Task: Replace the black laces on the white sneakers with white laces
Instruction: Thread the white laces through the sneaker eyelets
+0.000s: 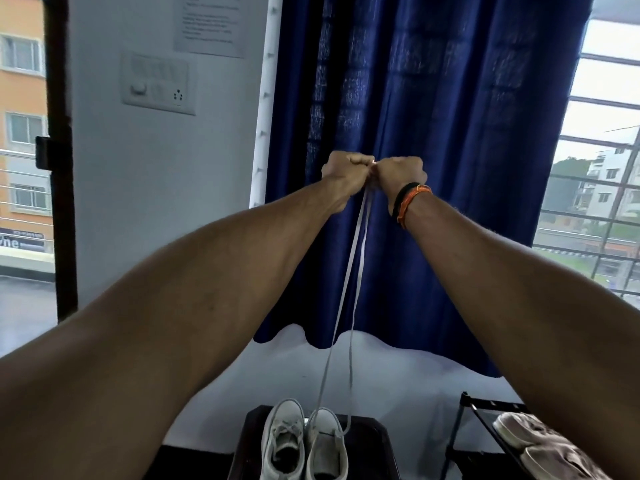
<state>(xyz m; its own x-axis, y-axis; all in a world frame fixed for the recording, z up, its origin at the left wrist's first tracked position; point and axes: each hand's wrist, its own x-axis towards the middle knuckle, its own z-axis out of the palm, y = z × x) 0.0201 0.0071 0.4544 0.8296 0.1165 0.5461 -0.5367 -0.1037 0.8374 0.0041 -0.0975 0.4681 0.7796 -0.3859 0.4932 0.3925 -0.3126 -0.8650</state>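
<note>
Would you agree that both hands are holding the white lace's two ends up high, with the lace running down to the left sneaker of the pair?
Not quite: the head view shows the white lace, held by the left hand and right hand, running down to the right sneaker, not the left sneaker.

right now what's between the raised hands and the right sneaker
In the head view, two strands of the white lace stretch from the left hand and right hand to the right sneaker.
</note>
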